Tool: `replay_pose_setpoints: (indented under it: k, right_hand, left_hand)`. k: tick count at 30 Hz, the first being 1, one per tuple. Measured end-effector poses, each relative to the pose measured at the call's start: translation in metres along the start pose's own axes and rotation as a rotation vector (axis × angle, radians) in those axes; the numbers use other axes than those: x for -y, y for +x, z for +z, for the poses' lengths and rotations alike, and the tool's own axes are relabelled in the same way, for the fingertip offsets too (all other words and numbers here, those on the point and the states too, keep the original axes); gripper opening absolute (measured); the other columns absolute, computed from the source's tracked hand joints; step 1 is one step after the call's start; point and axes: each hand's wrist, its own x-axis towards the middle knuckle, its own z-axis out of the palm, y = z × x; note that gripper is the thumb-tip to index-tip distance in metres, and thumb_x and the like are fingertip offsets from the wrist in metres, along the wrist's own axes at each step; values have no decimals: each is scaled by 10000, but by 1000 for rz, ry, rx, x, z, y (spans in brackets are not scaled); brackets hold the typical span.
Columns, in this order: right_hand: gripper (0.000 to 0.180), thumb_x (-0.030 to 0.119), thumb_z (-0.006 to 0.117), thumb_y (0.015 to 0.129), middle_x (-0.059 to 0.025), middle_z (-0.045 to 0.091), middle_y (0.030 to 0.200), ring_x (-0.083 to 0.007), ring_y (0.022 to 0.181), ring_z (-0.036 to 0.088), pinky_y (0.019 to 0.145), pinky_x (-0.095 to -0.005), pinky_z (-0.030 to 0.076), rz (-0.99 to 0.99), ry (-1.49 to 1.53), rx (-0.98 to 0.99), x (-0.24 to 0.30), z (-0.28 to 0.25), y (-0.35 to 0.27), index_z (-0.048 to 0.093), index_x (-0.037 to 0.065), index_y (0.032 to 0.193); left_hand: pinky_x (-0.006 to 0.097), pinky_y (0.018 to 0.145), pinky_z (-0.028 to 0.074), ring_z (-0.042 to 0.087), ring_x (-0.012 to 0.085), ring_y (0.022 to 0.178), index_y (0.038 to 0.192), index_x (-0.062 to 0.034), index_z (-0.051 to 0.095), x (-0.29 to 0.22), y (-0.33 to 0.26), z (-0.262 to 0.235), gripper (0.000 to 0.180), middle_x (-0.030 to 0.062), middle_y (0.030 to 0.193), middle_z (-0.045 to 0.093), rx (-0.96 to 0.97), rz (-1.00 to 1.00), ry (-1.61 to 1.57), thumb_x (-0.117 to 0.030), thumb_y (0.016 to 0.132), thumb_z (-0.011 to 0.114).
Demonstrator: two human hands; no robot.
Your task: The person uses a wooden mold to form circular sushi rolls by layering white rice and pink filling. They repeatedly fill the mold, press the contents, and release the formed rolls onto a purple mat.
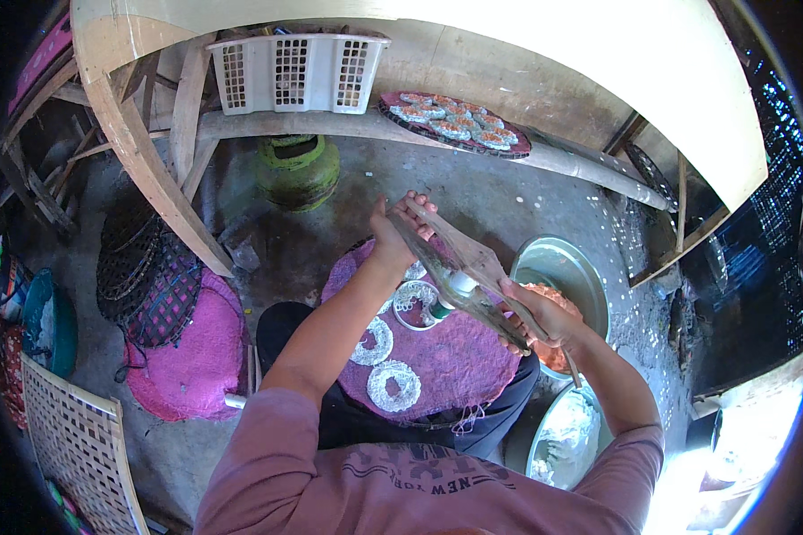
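Gripping opposite ends of a two-plank wooden press, the left hand and right hand held it above the round pink mat. White lacy rings lay on that mat.

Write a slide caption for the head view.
Left hand and right hand grip a wooden-handled press above lacy white rings on purple cloth.

Rings on cloth, seemingly over lap
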Motion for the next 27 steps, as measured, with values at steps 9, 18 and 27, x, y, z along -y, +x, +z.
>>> replay_pose_setpoints:
  k: [9, 18, 27]
  right_hand:
    - [798, 750, 422, 876, -124, 602, 679, -192, 485, 589, 388, -302, 437, -32, 22, 44, -6, 20, 35, 576, -10, 1062]
    - [882, 792, 344, 863, -221, 650, 841, -250, 536, 641, 467, -337, 534, -142, 35, 185, 21, 8, 44, 541, -8, 1178]
    - [765, 642, 378, 945, -233, 634, 944, -205, 601, 626, 573, -322, 566, -144, 1096, 692, -48, 25, 135, 396, 38, 1415]
  left_hand:
    - [341, 514, 392, 593, 262, 809, 951, -103, 511, -39, -2, 4, 624, 79, 880, 580, -92, 50, 152, -643, 943, 198]
    - [362, 619, 389, 514, 219, 719, 848, -128, 483, -46, 40, 10, 476, 41, 793, 510, 119, 61, 5, -573, 944, 343]
    - [411, 699, 416, 585, 150, 761, 804, -181, 618, -43, 48, -20, 291, -61, 752, 593, 425, 135, -98, -418, 932, 508]
